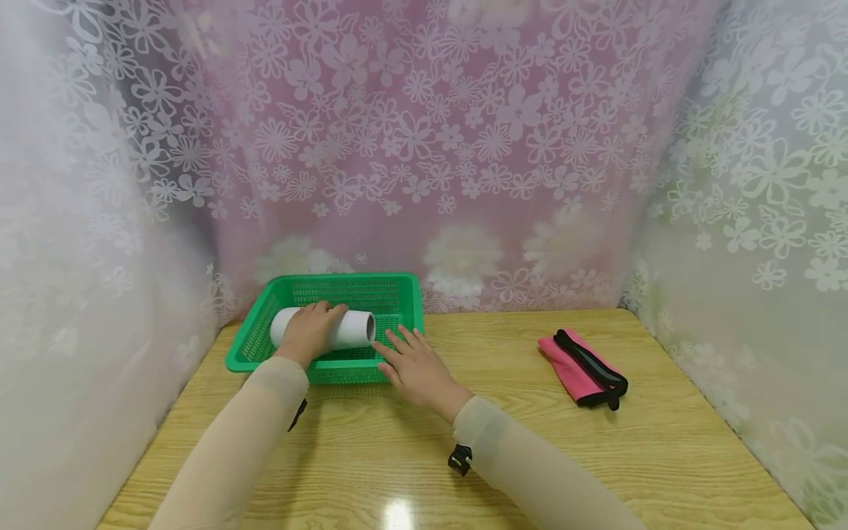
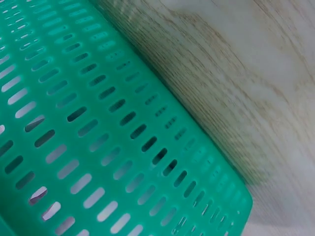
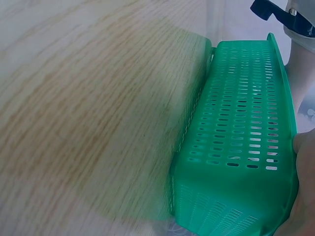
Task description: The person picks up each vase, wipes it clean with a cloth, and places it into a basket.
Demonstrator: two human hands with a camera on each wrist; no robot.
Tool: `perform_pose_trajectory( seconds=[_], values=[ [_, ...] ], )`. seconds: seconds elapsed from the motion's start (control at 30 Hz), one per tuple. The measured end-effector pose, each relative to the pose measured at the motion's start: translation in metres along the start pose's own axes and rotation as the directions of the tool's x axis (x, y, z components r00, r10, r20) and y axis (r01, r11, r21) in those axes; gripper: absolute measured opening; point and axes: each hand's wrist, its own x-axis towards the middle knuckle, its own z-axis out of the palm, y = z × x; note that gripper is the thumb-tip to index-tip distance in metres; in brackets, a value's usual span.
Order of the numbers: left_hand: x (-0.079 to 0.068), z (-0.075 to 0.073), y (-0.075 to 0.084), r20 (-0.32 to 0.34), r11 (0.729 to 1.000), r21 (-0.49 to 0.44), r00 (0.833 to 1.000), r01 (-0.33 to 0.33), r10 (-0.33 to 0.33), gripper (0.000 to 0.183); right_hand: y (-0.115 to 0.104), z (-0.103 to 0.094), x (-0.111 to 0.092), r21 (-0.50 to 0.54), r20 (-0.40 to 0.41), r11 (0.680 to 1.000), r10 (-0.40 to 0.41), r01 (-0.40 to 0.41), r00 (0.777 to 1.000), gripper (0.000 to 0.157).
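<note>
A white cylinder [image 1: 355, 329] with a hollow, darker right end lies on its side in a green plastic basket [image 1: 321, 366]. My left hand [image 1: 311, 331] grips it from above, fingers over its top; the palm and thumb are hidden. Beside the cylinder's hollow end, my right hand [image 1: 419, 366] extends over the basket's front right corner with fingers spread and holds nothing. In the right wrist view, part of that hand [image 3: 301, 182] is at the rim of the basket [image 3: 236, 113]. Only the slotted wall of the basket [image 2: 113, 113] and the tabletop show in the left wrist view.
A folded pink cloth item [image 1: 563, 366] with black edging lies on the right side of the wooden table [image 1: 371, 456]. Behind the basket hangs a pink floral curtain [image 1: 424, 147], and pale floral curtains [image 1: 762, 184] flank both sides.
</note>
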Motion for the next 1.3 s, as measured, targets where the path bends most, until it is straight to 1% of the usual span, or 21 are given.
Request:
perform_pose_trajectory(
  seconds=[0.13, 0.33, 0.57, 0.73, 0.87, 0.93, 1.03, 1.17, 1.3],
  values=[
    [0.001, 0.001, 0.001, 0.012, 1.0, 0.02, 1.0, 0.002, -0.002, 0.079, 0.0, 0.001, 0.0, 0.002, 0.004, 1.0, 0.0, 0.0, 1.0, 0.053],
    [0.003, 0.002, 0.006, 0.035, 0.998, 0.056, 0.999, -0.021, 0.019, 0.075, -0.001, 0.001, 0.0, -0.007, 0.009, 1.0, 0.007, -0.007, 1.0, 0.053],
    [0.007, 0.008, 0.007, 0.083, 0.996, 0.086, 0.997, -0.005, -0.002, 0.073, -0.002, -0.001, 0.001, -0.013, 0.002, 1.0, -0.001, 0.001, 1.0, 0.053],
    [0.009, 0.011, 0.004, 0.091, 0.997, 0.075, 0.996, -0.02, 0.013, 0.072, -0.002, -0.001, 0.001, -0.013, 0.003, 1.0, 0.005, -0.005, 1.0, 0.053],
    [0.009, 0.012, -0.001, 0.086, 0.999, 0.023, 0.995, -0.043, 0.04, 0.067, -0.002, 0.0, 0.001, -0.013, 0.004, 1.0, 0.001, -0.001, 1.0, 0.053],
    [0.007, 0.009, -0.001, 0.087, 0.999, -0.018, 0.995, -0.048, 0.05, 0.065, -0.002, 0.0, 0.001, -0.013, 0.006, 1.0, 0.0, 0.0, 1.0, 0.053],
    [0.006, -0.003, 0.001, 0.104, 0.997, -0.055, 0.993, -0.045, 0.051, 0.063, -0.002, 0.0, 0.001, -0.012, 0.01, 1.0, 0.006, -0.006, 1.0, 0.053],
    [0.006, -0.014, 0.0, 0.145, 0.999, -0.052, 0.989, -0.012, 0.02, 0.061, -0.001, 0.0, 0.001, -0.011, 0.012, 1.0, 0.012, -0.012, 1.0, 0.053],
    [0.012, -0.015, -0.006, 0.167, 0.999, -0.037, 0.986, 0.019, -0.013, 0.061, 0.0, -0.001, 0.0, 0.004, 0.008, 1.0, 0.017, -0.017, 1.0, 0.052]
  ],
)
